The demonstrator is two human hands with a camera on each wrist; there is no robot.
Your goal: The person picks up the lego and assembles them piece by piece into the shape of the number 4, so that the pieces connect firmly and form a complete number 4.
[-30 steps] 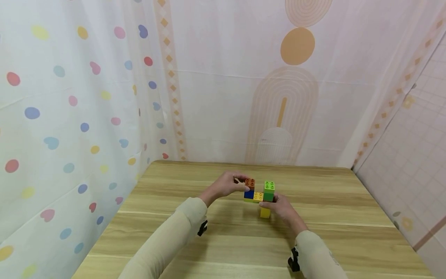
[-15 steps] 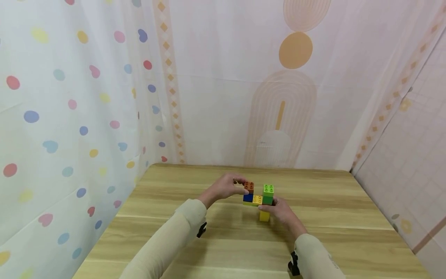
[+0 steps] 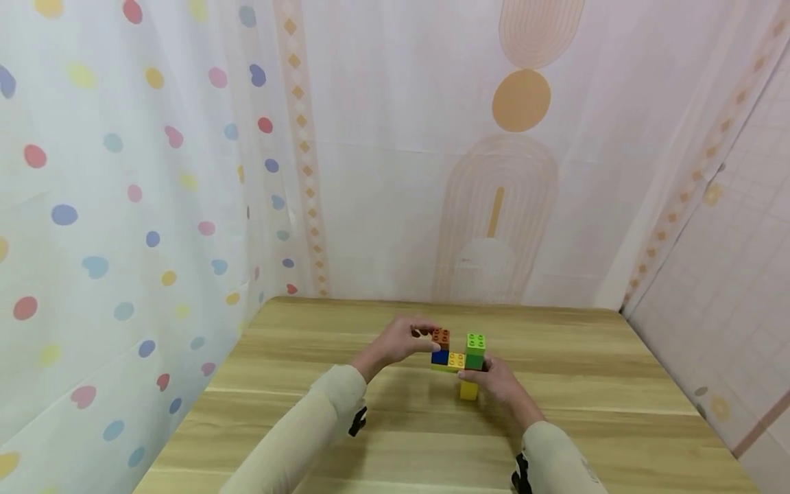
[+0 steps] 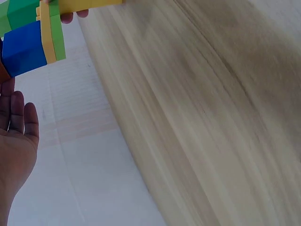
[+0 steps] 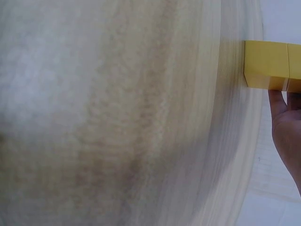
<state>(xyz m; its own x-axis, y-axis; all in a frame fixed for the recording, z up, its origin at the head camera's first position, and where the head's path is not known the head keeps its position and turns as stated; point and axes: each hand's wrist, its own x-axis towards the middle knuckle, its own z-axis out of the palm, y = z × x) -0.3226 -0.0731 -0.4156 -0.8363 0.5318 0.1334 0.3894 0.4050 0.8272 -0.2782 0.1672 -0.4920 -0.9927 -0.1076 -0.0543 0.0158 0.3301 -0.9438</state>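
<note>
A joined build of toy building bricks stands over the table, between both hands. At its left side my left hand (image 3: 398, 341) grips the reddish-brown brick (image 3: 441, 339), which sits on a blue brick (image 3: 440, 357). Below and beside these run a yellow piece (image 3: 456, 361) and a thin lime layer (image 4: 57, 37). On the right, a lime brick (image 3: 476, 341) tops a green brick (image 3: 474, 360). Lower down, my right hand (image 3: 501, 383) holds the column above the bottom yellow brick (image 3: 469, 391). Yellow bricks (image 5: 267, 61) show above the right fingers in the right wrist view.
The wooden table (image 3: 407, 446) spreads around the hands. A patterned curtain (image 3: 382, 219) hangs behind its back edge, and a dotted curtain (image 3: 123, 226) lines the left side.
The head view has tilted slightly up, so table and hands appear lower. Both hands keep their holds, and the bricks look the same relative to each other.
</note>
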